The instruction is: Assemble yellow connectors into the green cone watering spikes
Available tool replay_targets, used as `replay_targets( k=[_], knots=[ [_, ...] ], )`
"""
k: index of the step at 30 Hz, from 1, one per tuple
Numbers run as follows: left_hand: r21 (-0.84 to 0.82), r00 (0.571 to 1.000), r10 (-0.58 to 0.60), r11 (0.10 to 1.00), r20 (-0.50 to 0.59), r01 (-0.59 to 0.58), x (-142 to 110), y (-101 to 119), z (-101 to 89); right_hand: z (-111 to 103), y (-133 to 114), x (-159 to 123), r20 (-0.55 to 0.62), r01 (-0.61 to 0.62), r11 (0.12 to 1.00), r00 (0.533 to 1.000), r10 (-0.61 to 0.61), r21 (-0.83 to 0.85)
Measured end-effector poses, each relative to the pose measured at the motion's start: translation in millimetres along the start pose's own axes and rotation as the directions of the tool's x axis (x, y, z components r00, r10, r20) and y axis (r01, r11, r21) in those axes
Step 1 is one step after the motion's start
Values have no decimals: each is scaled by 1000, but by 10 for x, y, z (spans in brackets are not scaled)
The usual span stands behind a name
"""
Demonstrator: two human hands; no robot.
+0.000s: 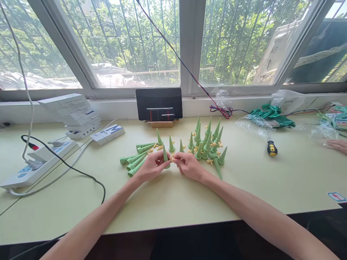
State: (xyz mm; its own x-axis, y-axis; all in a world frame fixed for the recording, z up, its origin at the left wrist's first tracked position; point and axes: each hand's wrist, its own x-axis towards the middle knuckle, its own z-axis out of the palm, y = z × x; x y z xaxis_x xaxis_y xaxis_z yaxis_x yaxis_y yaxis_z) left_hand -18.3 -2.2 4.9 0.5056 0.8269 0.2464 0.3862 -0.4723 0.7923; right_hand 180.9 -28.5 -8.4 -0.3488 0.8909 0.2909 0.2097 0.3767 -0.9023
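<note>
My left hand [152, 166] is closed around a green plastic spike [165, 154], which stands point up between thumb and fingers. Right beside it, my right hand [187, 165] pinches a small yellow valve piece [171, 158] against the spike's side. Whether the piece sits in the spike cannot be made out. Behind my hands stand a few single green cones [171, 143]. To the left lie several long green hollow spikes [135, 161], side by side. On the right, a cluster of upright green spikes with yellow valves [207, 144] crowds close to my right hand.
A screen on a stand [158, 103] is by the window. At left are stacked white boxes [74, 113], a power strip [40, 164] and loose cables. A yellow-black screwdriver [271, 148] and green plastic bag [271, 115] lie right. Another person's hand [337, 145] rests at the right edge.
</note>
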Motion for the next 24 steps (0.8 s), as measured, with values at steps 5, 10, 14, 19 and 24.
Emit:
replay_targets(
  k=[5, 10, 14, 19, 24],
  knots=[
    [41, 1000, 15, 999, -2, -15, -10, 19, 3, -11, -41, -6, 10, -3, 999, 1000, 4, -43],
    [53, 1000, 15, 998, -2, -15, -18, 28, 8, -9, -49, -5, 8, -16, 998, 1000, 16, -55],
    [45, 1000, 11, 999, -3, -11, -21, 27, 14, 0, -28, 5, -9, -9, 999, 1000, 9, -44],
    [62, 1000, 27, 998, -6, -27, -29, 22, 24, 0, -13, 17, -12, -8, 997, 1000, 7, -72],
    [98, 999, 54, 994, -5, -53, -34, 30, 28, -2, -12, 16, 1, -61, 996, 998, 61, -62]
  ],
)
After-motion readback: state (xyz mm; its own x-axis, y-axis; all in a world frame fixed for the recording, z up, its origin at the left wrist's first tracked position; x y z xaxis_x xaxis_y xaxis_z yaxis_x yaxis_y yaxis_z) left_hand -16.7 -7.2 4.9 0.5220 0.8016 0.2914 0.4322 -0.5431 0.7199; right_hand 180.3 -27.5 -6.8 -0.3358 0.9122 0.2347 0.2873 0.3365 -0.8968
